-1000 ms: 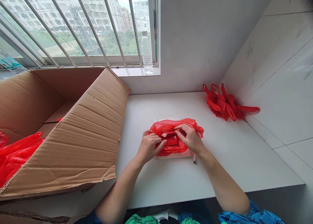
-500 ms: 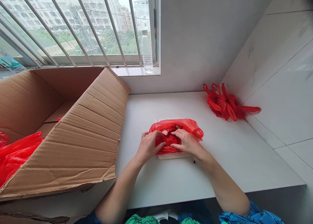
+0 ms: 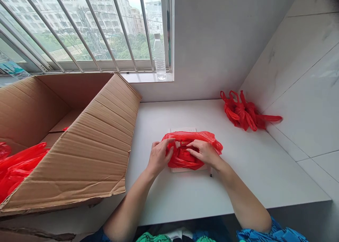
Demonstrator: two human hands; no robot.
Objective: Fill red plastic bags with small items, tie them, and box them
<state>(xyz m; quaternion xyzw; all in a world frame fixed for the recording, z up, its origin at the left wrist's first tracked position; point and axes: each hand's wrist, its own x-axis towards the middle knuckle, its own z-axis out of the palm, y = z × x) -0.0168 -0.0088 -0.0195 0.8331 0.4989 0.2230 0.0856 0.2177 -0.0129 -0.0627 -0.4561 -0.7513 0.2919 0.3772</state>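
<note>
A red plastic bag [image 3: 185,164] lies with its mouth spread open in front of me. Inside it sit red packed items [image 3: 185,154], and a small pale label shows among them; their kind is unclear. At the bag's left rim is my left hand [image 3: 159,156], fingers stretched and thumb apart, touching the plastic. My right hand [image 3: 205,152] rests over the right side of the opening, thumb and forefinger apart with a gap between them. Beneath the bag lies a flat white object [image 3: 180,170], mostly covered.
On my left stands a large cardboard box [image 3: 87,146] holding red plastic bags [image 3: 22,168]. A knotted bunch of red bags [image 3: 242,111] lies in the back right corner of the white tabletop [image 3: 251,171]. One clear bottle [image 3: 159,58] stands on the barred window's sill.
The bag has shifted slightly right and toward me, baring the white object's far edge. My left thumb has drawn back toward the bag's rim, and the gap between my hands is wider.
</note>
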